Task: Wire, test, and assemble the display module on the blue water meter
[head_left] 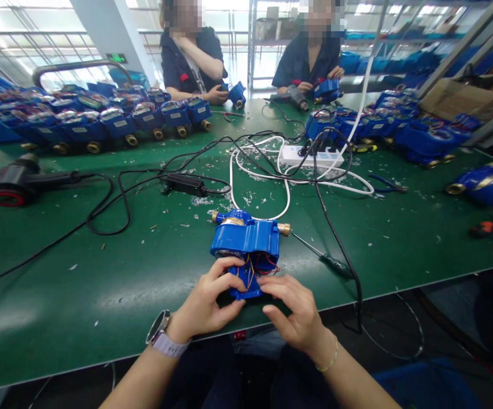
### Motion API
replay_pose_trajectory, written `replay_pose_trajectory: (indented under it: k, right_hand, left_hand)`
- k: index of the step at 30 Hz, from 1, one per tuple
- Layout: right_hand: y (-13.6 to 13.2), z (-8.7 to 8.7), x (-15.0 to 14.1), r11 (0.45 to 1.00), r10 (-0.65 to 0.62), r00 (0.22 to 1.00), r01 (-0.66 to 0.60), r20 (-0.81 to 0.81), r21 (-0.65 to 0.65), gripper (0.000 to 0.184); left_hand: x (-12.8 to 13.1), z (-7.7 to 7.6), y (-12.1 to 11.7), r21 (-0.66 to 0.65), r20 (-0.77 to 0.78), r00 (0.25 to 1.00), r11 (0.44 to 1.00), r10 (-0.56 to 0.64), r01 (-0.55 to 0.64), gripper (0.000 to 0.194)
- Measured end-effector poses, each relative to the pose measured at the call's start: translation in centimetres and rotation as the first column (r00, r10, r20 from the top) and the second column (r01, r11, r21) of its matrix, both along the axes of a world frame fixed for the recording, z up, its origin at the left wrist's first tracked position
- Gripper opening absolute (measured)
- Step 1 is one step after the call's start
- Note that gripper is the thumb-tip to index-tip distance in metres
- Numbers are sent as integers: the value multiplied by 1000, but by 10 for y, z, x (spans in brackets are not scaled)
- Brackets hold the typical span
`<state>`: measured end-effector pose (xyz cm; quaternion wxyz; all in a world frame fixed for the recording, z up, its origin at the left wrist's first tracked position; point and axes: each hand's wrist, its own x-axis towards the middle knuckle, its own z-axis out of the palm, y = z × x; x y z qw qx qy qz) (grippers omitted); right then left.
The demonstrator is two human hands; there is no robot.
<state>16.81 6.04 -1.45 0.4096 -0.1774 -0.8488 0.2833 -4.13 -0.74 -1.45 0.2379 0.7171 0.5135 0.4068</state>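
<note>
A blue water meter (pixel 246 236) with brass pipe ends lies on the green bench in front of me. Its small blue cover (pixel 248 292) is swung down toward me, and thin yellow, red and black wires (pixel 249 270) run between the cover and the housing. My left hand (pixel 212 295) grips the cover's left side between thumb and fingers. At the cover's right edge, the fingertips of my right hand (pixel 291 307) rest by the wires, with the thumb held apart. A screwdriver (pixel 334 264) lies just right of the meter.
Black and white cables surround a white power strip (pixel 310 156). A heat gun (pixel 13 182) lies at left, pliers (pixel 386 184) at right. Rows of blue meters (pixel 84 128) line the far left. Two people sit opposite, each handling a meter. Plastic scraps litter the bench (pixel 178 238).
</note>
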Motion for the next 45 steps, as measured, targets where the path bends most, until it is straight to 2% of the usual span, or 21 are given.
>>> replay_pose_trajectory:
  k: [2, 6, 10, 14, 18, 22, 27, 33, 39, 45]
  right_hand:
    - [1, 0, -2, 1000, 6, 999, -5, 38, -30, 27]
    - [5, 1, -6, 995, 41, 996, -34, 79, -91, 25]
    - [8, 4, -10, 997, -10, 996, 16, 83, -80, 24]
    - [14, 8, -15, 995, -29, 969, 52, 247, -85, 20]
    - [19, 12, -19, 999, -22, 886, 40, 464, -30, 18]
    - [21, 20, -19, 1000, -21, 825, 9, 564, 25, 18]
    - [19, 35, -16, 994, -72, 625, -20, 778, 108, 21]
    - [18, 45, -17, 985, -97, 526, -69, 845, 156, 16]
    - [16, 47, -13, 956, -158, 497, -138, 853, 257, 17]
    - [19, 49, 3, 903, -187, 574, -219, 797, 369, 19]
  left_hand:
    - [0, 0, 1, -11, 19, 1000, 1000, 5, -5, 17]
    - [-1, -1, 3, -27, 47, 999, 999, 19, -18, 22]
    - [-1, -4, 4, -30, 47, 998, 999, 39, -38, 26]
    - [-2, -6, 4, -34, 48, 998, 999, 43, -42, 25]
    - [-3, -6, 5, -33, 57, 998, 999, 28, -26, 24]
    - [-2, -5, 7, -35, 78, 997, 999, -6, 9, 25]
    - [0, -2, 10, -65, 91, 995, 997, -39, 45, 26]
    - [-1, 0, 11, -51, 127, 991, 998, -39, 46, 26]
    - [-3, -2, 11, -42, 161, 985, 997, -59, 67, 26]
    - [-9, 0, 10, -67, 149, 987, 996, -52, 62, 25]
